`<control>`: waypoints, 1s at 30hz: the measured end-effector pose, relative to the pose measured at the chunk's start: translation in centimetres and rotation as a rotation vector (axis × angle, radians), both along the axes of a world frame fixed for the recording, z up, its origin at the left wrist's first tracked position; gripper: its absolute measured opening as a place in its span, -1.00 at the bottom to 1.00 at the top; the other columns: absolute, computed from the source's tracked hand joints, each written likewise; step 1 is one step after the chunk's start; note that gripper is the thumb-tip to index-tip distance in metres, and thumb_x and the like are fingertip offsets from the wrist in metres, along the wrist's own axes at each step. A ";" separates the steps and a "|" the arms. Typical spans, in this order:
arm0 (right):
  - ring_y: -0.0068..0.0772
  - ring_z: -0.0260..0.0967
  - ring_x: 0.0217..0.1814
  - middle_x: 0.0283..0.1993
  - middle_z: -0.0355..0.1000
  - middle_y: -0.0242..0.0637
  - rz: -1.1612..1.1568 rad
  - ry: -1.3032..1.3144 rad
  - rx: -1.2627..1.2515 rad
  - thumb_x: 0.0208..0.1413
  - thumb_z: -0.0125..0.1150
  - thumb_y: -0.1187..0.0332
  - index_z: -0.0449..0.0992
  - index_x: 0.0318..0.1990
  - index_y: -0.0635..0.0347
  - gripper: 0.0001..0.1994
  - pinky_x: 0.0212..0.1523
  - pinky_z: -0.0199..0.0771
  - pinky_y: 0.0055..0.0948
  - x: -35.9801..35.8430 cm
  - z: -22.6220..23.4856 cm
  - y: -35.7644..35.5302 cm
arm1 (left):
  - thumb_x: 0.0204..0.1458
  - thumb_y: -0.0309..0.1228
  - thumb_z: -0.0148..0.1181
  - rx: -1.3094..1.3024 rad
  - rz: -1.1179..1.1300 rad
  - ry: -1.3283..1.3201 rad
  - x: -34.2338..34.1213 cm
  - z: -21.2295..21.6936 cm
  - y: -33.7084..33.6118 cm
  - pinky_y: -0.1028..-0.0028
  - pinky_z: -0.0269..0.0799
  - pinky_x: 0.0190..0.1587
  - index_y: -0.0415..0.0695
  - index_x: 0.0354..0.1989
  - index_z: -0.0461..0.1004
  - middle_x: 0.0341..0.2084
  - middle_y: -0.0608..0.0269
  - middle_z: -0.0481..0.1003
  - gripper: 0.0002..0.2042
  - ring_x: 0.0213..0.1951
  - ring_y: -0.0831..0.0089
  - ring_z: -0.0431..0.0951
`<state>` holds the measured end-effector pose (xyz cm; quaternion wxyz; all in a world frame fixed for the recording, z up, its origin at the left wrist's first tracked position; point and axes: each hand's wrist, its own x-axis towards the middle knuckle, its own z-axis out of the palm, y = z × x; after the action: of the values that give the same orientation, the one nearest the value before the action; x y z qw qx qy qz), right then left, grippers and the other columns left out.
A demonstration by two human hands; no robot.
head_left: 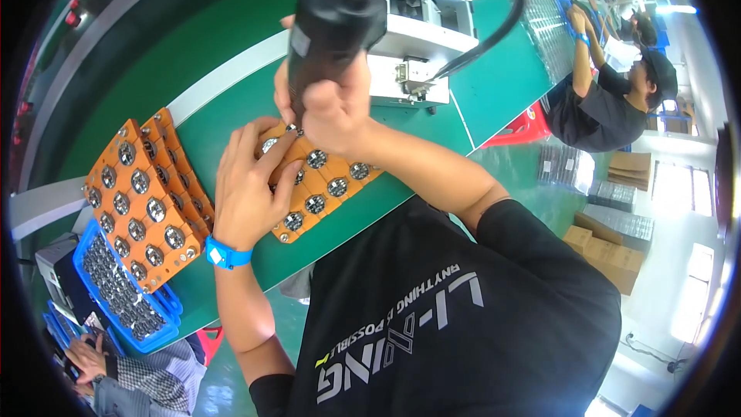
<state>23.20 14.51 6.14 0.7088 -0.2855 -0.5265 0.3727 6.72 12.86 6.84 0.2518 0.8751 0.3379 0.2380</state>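
Gripping black corded tool [312, 54] w/ R hand [341, 104], fingers wrapped, L hand [251, 179] w/ fingers part-spread over orange plate [317, 181] nr bench [494, 69] near edge; tool prob. hefty, hold by barrel; plate prob. stiff, round parts [337, 187] fragile, take by rim

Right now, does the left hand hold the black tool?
No: the right hand grips the black tool, while the left hand touches the orange tray.
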 end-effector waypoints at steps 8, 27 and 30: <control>-0.40 0.13 -0.78 -0.69 0.24 -0.30 -0.563 -0.134 -0.085 -0.09 -0.32 -0.60 0.13 0.06 0.08 -0.10 -0.66 0.25 -0.41 8.5 6.8 -5.3 | -0.12 -0.53 0.30 -0.025 0.024 -0.010 0.2 -0.2 -0.2 0.26 0.41 -0.01 -0.28 -0.14 0.53 -0.02 0.05 0.43 -0.70 -0.02 0.06 0.46; -0.42 0.16 -0.77 -0.64 0.26 -0.28 -0.234 0.027 -0.075 -0.02 -0.26 -0.55 0.09 0.07 0.13 -0.13 -0.65 0.28 -0.44 2.4 3.2 -4.0 | -0.21 -0.59 0.26 -0.061 0.035 -0.044 -0.2 -0.2 -0.5 0.28 0.43 -0.01 -0.32 -0.13 0.48 -0.04 0.04 0.43 -0.63 -0.04 0.05 0.46; -0.44 0.23 -0.73 -0.60 0.30 -0.24 -0.129 0.065 -0.032 0.04 -0.11 -0.44 0.11 0.04 0.23 -0.18 -0.63 0.32 -0.48 0.0 2.2 -2.6 | -0.25 -0.54 0.27 -0.029 0.060 -0.063 -0.4 -0.6 -0.4 0.22 0.42 -0.07 -0.30 -0.21 0.51 -0.07 0.06 0.43 -0.67 -0.09 0.05 0.46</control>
<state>23.22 11.89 8.32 0.7435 -0.3177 -0.4776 0.3438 6.33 12.45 6.26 0.2678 0.8528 0.3594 0.2680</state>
